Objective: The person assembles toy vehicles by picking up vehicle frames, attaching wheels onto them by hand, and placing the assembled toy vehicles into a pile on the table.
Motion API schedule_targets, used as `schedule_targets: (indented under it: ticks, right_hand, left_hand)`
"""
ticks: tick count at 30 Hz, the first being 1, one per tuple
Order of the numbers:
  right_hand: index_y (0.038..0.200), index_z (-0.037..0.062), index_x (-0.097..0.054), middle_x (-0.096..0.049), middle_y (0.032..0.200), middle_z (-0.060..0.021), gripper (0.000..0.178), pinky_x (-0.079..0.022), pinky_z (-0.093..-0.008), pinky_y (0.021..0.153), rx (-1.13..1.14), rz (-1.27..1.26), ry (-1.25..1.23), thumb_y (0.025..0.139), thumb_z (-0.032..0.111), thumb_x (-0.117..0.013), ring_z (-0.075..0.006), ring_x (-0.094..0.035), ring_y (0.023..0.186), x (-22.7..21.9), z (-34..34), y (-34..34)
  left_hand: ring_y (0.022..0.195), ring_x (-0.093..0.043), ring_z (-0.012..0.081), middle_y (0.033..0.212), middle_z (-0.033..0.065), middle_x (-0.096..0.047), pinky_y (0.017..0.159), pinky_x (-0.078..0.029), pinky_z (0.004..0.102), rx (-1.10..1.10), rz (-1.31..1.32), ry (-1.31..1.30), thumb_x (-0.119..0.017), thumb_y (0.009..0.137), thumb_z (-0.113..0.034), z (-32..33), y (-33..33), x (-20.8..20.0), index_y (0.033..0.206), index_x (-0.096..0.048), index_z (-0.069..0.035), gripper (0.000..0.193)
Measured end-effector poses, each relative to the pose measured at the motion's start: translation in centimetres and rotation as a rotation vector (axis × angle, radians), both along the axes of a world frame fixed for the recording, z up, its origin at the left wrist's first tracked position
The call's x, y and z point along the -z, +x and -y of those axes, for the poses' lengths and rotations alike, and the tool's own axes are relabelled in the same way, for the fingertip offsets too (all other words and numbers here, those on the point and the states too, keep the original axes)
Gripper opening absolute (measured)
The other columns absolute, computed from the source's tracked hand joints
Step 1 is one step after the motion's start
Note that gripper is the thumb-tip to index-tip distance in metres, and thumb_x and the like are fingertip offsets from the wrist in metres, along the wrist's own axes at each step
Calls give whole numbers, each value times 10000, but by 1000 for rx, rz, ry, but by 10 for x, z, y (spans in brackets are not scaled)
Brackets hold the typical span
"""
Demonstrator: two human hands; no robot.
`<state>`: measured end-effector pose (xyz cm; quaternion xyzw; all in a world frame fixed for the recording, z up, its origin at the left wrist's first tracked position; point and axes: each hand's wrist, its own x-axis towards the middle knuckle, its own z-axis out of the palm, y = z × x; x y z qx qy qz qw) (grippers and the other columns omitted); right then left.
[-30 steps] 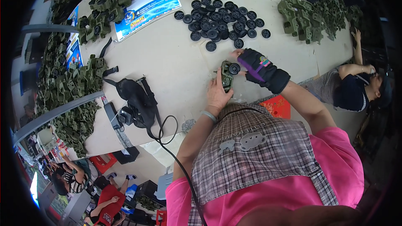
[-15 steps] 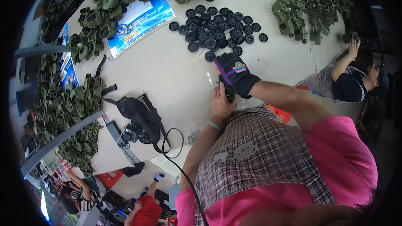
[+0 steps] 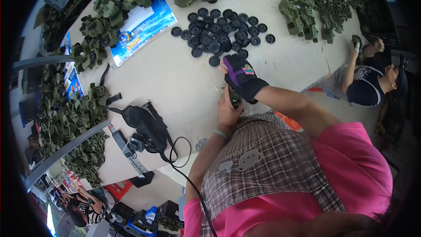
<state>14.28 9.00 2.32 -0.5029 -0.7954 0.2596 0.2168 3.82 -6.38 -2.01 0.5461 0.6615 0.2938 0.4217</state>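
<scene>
My bare left hand point(image 3: 229, 109), with a pale band on its wrist, is closed around a dark green plastic piece point(image 3: 235, 98), which looks like a toy vehicle body; my fingers cover much of it. Just beyond it, my right hand point(image 3: 241, 75) wears a black glove with purple trim. Its fingers curl in toward the left hand, and whatever they hold is hidden. A black toy wheel point(image 3: 214, 61) lies beside the gloved fingertips, at the near edge of a spread of black wheels point(image 3: 215, 28).
Green toy vehicle bodies are heaped at the left point(image 3: 83, 118), far left point(image 3: 131, 0) and far right point(image 3: 300, 15). A blue printed sheet point(image 3: 147, 26) lies under some. A black pouch point(image 3: 147, 125) with a cable sits left of me. At right, a co-worker point(image 3: 368, 79) handles a green piece.
The piece in my left hand has turned, showing more green. My gloved hand stays close to it. The co-worker's hands have shifted, and the red-clothed person at lower left is out of view.
</scene>
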Motion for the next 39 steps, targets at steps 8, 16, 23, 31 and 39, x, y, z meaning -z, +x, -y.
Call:
schedule_targets:
  ticks: [8,16,23,31,39]
  right_hand:
    - [1210,50,-622,-664,1105,-188,437,-525,-493,911,256,63,33,853,192,-831,-404,-640,1060,28,-14,58]
    - [1161,-2,-678,-695,1096,-229,327,-538,-520,919,213,3,190,1005,283,-645,-419,-667,1082,59,-20,110]
    - [1067,18,-628,-686,1083,-213,297,-534,-508,918,-109,219,-303,950,281,-704,-399,-676,1022,-5,-13,146]
    - [1101,51,-627,-661,1106,-211,302,-527,-530,949,-309,352,-21,868,203,-742,-438,-623,1098,-2,-9,143]
    - [1315,33,-631,-662,1229,-168,560,-519,-493,965,-741,78,-93,832,269,-786,-399,-623,1120,-35,22,109]
  left_hand:
    - [1314,-527,333,1524,266,-425,1131,-441,443,-781,623,-115,-816,908,-45,8,26,-4,1693,37,-54,1159]
    - [1507,-319,486,1623,309,-264,1259,-285,577,-445,-138,41,-774,724,61,6,-12,-38,1693,-161,-99,1158]
    - [1470,-351,438,1569,182,-386,1194,-283,645,575,-874,331,-846,696,-70,-54,-59,-37,1474,-577,-240,841]
    - [1387,-414,398,1407,164,-479,1136,-321,621,416,-719,-55,-931,681,-294,-19,-25,-44,1308,-634,-179,703]
    - [1383,-440,404,1398,167,-489,1072,-450,550,333,-677,46,-930,685,-226,-14,-22,-32,1280,-610,-117,685]
